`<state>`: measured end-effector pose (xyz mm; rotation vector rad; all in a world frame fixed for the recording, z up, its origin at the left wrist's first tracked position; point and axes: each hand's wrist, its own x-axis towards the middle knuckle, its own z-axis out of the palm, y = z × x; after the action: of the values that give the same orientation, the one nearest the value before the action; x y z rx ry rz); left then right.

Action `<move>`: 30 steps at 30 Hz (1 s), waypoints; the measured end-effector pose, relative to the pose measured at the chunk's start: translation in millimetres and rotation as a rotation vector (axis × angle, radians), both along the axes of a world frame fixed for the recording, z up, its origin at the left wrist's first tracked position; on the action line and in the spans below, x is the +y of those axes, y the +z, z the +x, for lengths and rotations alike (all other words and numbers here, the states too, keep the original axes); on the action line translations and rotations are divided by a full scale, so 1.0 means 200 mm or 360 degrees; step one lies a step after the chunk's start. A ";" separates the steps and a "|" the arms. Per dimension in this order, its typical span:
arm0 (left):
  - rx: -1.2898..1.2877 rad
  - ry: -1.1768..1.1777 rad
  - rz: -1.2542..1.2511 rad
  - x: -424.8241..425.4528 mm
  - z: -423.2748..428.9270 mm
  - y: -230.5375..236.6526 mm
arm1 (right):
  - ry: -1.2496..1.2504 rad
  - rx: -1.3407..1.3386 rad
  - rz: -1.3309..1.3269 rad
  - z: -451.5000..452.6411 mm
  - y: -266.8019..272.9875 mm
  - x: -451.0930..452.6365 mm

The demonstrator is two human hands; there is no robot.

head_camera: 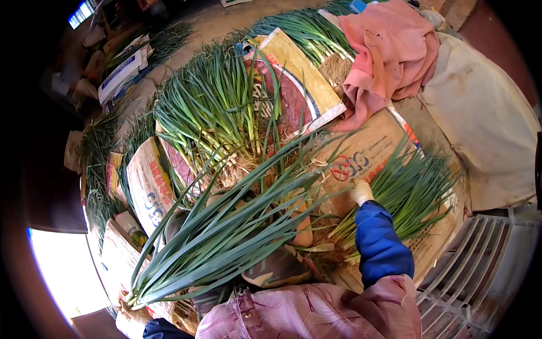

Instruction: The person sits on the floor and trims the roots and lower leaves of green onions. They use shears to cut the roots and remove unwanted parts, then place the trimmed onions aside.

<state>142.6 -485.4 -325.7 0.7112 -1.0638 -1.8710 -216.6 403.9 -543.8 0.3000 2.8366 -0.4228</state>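
Note:
My left hand [130, 318], in a pale glove, is closed around the lower stalks of a bunch of long green onions [224, 233]. Their leaves fan up and to the right across my camouflage trousers [275, 269]. My right hand [361, 191], gloved too and with a blue sleeve, is over a printed woven sack [334, 195]. Just beyond its fingers are red loops [340, 168], perhaps scissor handles; whether the fingers touch them I cannot tell. Right of that forearm, a pile of thinner green onions [406, 190] lies on the sack.
Ahead lies a large heap of rooted green onions [211, 110] beside a yellow and maroon sack [292, 84]. A pink cloth [389, 59] partly covers another bundle [305, 34]. To the right are a pale cloth cover [482, 114] and a slatted metal rack [461, 262].

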 end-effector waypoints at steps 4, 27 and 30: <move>-0.0281 0.0092 -0.0334 0.30 -0.15 0.26 | 0.0195 0.0272 0.0308 -0.20 -0.16 -0.14; -0.0175 -0.0002 -0.0015 0.08 0.22 0.12 | 0.0158 -0.0801 -0.0322 0.59 0.68 -0.19; -0.0132 0.0039 -0.0023 0.08 0.21 0.09 | 0.0097 -0.0784 -0.0491 0.65 0.90 -0.24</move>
<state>183.8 -469.3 -308.1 0.7960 -1.1148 -1.8246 -86.0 354.9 -362.8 0.2178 2.2569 -0.6609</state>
